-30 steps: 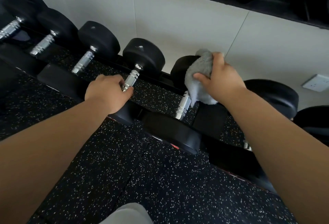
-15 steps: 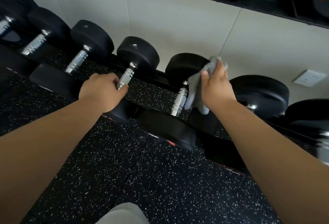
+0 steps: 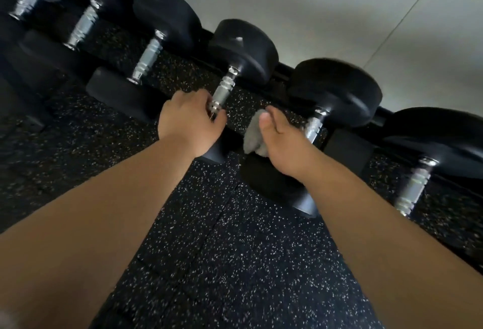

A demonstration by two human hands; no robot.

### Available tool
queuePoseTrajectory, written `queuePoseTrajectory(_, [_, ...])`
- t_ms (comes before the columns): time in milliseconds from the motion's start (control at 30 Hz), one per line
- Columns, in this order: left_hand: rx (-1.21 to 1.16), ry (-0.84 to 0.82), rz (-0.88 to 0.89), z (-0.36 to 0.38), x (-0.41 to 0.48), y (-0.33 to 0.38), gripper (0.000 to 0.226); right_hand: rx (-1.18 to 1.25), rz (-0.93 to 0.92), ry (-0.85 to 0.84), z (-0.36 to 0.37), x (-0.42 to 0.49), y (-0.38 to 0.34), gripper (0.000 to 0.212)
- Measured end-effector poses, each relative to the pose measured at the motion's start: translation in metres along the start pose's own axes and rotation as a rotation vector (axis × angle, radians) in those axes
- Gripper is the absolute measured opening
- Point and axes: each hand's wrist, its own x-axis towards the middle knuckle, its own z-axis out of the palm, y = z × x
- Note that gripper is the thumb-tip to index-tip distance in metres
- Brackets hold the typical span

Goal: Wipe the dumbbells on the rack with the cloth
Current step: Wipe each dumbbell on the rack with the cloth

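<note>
A row of black dumbbells with chrome handles lies on a low rack. My left hand grips the near end of the chrome handle of one dumbbell. My right hand holds a grey cloth bunched under the thumb, pressed on the near head of the neighbouring dumbbell to the right. That near head is partly hidden by my right hand and wrist. The picture is blurred by motion.
More dumbbells run off to the left and another dumbbell lies to the right. A pale tiled wall stands behind the rack. Black speckled rubber flooring spreads in front, beneath my arms.
My right hand has brought the cloth down from the far head of the dumbbell, along its handle, to the near head. My left hand keeps its grip. The view has tilted down.
</note>
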Motion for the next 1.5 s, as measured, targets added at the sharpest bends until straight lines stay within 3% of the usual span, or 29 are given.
queuePoseTrajectory(133, [0.051,-0.037,0.007,0.004,0.006,-0.005,0.046,0.241,0.093,0.039,-0.01,0.017,-0.025,0.062])
queuePoseTrajectory(300, [0.111,-0.076,0.046,0.009,0.008,-0.009,0.047,0.219,-0.167,0.29,-0.012,0.048,-0.065,0.074])
queuePoseTrajectory(400, [0.07,-0.1,0.054,0.008,0.009,-0.012,0.051,0.041,-0.188,0.315,-0.02,0.08,-0.082,0.082])
queuePoseTrajectory(500, [0.025,-0.09,0.062,0.008,0.008,-0.014,0.055,-0.285,-0.203,0.271,-0.023,0.109,-0.093,0.095])
queuePoseTrajectory(600, [0.004,-0.094,0.068,0.01,0.008,-0.017,0.058,-0.683,-0.316,0.247,-0.023,0.134,-0.098,0.115])
queuePoseTrajectory(700, [-0.004,-0.107,0.075,0.009,0.009,-0.019,0.058,-0.833,-0.421,0.158,-0.036,0.147,-0.097,0.125])
queuePoseTrajectory(933, [0.005,-0.125,0.085,0.009,0.01,-0.019,0.058,-0.711,-0.28,0.15,-0.052,0.14,-0.065,0.121])
queuePoseTrajectory(1167, [0.044,-0.163,0.074,0.007,0.01,-0.017,0.058,-0.995,-0.614,0.063,-0.041,0.194,-0.141,0.106])
queuePoseTrajectory(1267, [0.033,-0.154,0.068,0.007,0.009,-0.015,0.057,-1.116,-0.596,0.033,-0.048,0.191,-0.133,0.095])
queuePoseTrajectory(1500, [-0.003,-0.156,0.074,0.006,0.008,-0.017,0.06,-0.865,-0.386,0.137,-0.056,0.146,-0.088,0.097])
